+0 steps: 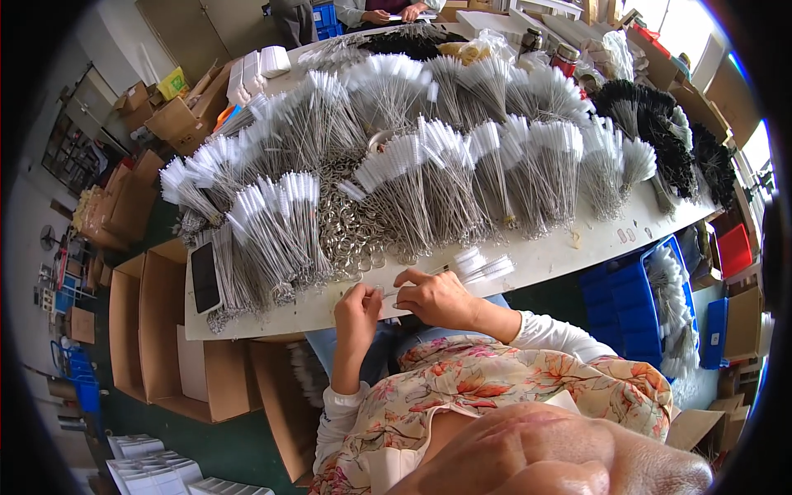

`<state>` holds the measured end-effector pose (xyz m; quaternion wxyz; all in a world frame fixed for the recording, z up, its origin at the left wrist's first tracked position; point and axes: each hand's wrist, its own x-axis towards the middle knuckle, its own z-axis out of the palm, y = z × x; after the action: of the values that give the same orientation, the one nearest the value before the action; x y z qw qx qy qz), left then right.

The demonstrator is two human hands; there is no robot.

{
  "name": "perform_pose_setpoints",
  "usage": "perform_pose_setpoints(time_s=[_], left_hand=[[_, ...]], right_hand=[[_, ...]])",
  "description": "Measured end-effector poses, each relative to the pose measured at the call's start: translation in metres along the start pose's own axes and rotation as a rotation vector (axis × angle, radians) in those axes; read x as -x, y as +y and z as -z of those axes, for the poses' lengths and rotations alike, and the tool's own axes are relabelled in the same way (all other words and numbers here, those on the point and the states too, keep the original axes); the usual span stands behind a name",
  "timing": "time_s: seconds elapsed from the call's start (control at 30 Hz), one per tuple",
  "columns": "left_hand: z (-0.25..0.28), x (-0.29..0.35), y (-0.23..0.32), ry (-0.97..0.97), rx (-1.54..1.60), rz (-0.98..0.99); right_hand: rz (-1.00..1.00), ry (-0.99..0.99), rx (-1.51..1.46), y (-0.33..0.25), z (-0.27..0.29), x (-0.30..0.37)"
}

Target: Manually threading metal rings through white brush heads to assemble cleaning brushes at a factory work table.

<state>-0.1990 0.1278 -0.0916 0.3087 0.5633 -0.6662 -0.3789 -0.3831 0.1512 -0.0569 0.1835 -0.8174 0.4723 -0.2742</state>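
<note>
At the near edge of the table, my left hand [356, 318] is closed, its thumb and fingertips pinching the end of a thin wire brush stem [391, 293]. My right hand [437, 299] is closed just to the right, its fingertips on the same stem. Beyond my right hand lie a few white bristle heads [487, 266]; which one belongs to the held stem I cannot tell. Any small part between the fingertips is too small to make out. Just past my hands lies a heap of metal split rings [351, 235].
Bundles of white-bristled wire brushes [445, 173] cover the table [577, 252], with black brushes [652, 124] at the right. A phone [205, 277] lies at the left edge. Open cardboard boxes [177, 330] stand left, a blue crate [627, 289] right. Another person's hands [396, 15] show across the table.
</note>
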Motion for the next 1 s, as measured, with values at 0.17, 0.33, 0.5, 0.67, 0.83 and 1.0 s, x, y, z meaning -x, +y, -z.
perform_pose_setpoints(time_s=[0.17, 0.33, 0.5, 0.67, 0.83, 1.0], left_hand=[[0.002, -0.002, 0.015, 0.074, 0.524, -0.141], [0.019, -0.012, 0.034, -0.010, 0.474, -0.305], [0.038, -0.022, 0.051, -0.189, 0.479, -0.510], [0.047, -0.021, 0.063, -0.247, 0.402, -0.517], [0.047, -0.018, 0.063, -0.285, 0.437, -0.519], [0.055, -0.019, 0.069, -0.317, 0.435, -0.497]], right_hand=[[-0.052, 0.010, 0.040, 0.001, 0.001, -0.003], [-0.006, 0.047, -0.077, 0.001, 0.017, -0.007], [-0.024, 0.005, -0.260, -0.002, 0.039, -0.011], [-0.014, -0.046, -0.415, -0.005, 0.052, -0.012], [-0.032, -0.071, -0.455, -0.005, 0.052, -0.007], [-0.093, -0.120, -0.518, -0.001, 0.053, -0.011]])
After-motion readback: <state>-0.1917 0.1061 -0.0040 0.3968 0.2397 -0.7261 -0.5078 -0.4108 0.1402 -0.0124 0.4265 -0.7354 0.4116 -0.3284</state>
